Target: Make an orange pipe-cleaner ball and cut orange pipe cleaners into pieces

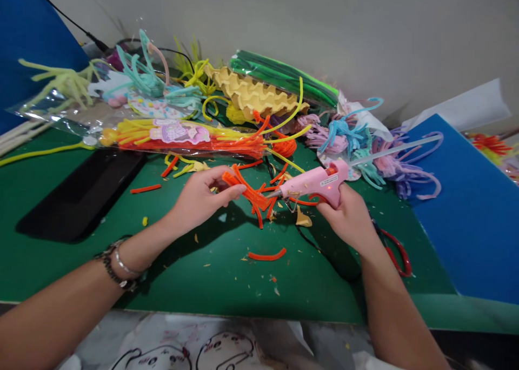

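Between the thumb and fingers of my left hand [206, 197] is a small bundle of orange pipe cleaner pieces [253, 195], its free end pointing right. My right hand [351, 216] is wrapped round the handle of a pink glue gun [318, 184]. The gun's nozzle points left and is at the bundle's right end; whether they touch is hard to tell. A clear glue stick [393, 151] sticks out of the gun's back. Short orange pieces lie below and behind the bundle, and one curved orange piece [267, 255] lies nearer the front edge.
A black tablet-like slab [81, 194] lies at left. Behind are bagged yellow and orange pipe cleaners [186, 137], an egg carton [255, 91], green pipe cleaners [284, 78] and pastel bundles [344, 134]. Red-handled scissors [399, 253] lie right, near a blue panel [474, 207].
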Motion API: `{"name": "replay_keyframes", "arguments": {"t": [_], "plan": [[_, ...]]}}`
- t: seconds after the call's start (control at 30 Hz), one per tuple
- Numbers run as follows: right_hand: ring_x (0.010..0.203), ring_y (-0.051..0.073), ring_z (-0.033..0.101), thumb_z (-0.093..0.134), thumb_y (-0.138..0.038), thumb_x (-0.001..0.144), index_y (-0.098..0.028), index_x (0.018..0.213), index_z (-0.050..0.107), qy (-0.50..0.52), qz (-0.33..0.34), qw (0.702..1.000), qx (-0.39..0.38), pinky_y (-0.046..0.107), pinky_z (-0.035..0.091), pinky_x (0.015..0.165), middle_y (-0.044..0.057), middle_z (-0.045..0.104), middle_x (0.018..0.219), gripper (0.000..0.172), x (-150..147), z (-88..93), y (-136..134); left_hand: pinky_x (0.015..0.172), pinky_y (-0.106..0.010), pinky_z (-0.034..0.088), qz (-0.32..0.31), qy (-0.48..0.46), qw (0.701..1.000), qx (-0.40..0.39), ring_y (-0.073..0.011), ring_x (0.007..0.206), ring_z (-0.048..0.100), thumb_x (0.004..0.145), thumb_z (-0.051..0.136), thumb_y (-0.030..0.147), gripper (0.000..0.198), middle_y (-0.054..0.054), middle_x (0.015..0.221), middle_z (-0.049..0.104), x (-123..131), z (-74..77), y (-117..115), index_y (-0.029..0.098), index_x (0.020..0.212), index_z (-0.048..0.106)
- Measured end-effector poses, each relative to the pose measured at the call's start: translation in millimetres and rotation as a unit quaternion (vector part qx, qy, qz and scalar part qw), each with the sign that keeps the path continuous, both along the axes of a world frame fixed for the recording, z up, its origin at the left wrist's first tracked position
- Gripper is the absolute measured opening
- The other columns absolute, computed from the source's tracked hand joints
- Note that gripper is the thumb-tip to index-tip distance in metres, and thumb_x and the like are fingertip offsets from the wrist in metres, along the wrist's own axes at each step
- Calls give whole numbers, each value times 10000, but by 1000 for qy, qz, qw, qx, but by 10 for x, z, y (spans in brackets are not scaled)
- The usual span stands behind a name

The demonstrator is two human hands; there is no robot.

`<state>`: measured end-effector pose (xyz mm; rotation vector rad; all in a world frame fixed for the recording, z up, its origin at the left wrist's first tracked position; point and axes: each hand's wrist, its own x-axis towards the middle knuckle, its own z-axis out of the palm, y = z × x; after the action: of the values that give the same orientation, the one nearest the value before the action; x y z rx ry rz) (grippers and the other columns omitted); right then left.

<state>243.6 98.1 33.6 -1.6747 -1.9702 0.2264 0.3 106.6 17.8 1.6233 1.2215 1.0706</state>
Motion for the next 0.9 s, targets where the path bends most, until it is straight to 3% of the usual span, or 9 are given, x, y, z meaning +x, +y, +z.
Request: {"name": "replay_keyframes", "arguments": {"t": [0.37,0.53,0.67,0.8,0.9], "plan": [[502,118,377,471,-263,588,-197,625,410,-38,10,999,-12,235,311,468,-14,446,577,97,110,24,7,357,-129,347,23,-17,1000,6,-37,379,414,626,550,249,126,56,467,496,0,38,-1,160,544,513],[507,133,406,566,-417,583,-188,668,454,8,-92,996,16,260,348,485,-17,447,566,268,250,27,85,355,-131,345,26,-26,999,21,-30,369,408,638,533,239,138,58,480,480,3,45,4,158,533,498],[672,195,494,466,-370,680,-171,836,486,43,-146,987,56,335,413,641,41,507,713,254,402,-86,209,353,-139,340,19,-23,999,19,-36,367,406,640,537,247,143,63,464,459,1,38,-2,160,537,490],[832,245,502,433,-300,700,-144,887,496,-35,-130,988,75,382,402,756,111,514,835,251,474,-252,292,359,-141,342,13,-31,999,13,-37,370,413,649,532,245,129,61,481,468,1,35,-14,161,556,496],[845,244,496,428,-253,701,-149,842,510,-87,-115,988,61,370,408,762,114,518,822,193,473,-327,319,366,-140,343,11,-40,999,10,-37,375,415,646,534,241,127,62,475,464,-5,47,-16,162,556,491]]}}
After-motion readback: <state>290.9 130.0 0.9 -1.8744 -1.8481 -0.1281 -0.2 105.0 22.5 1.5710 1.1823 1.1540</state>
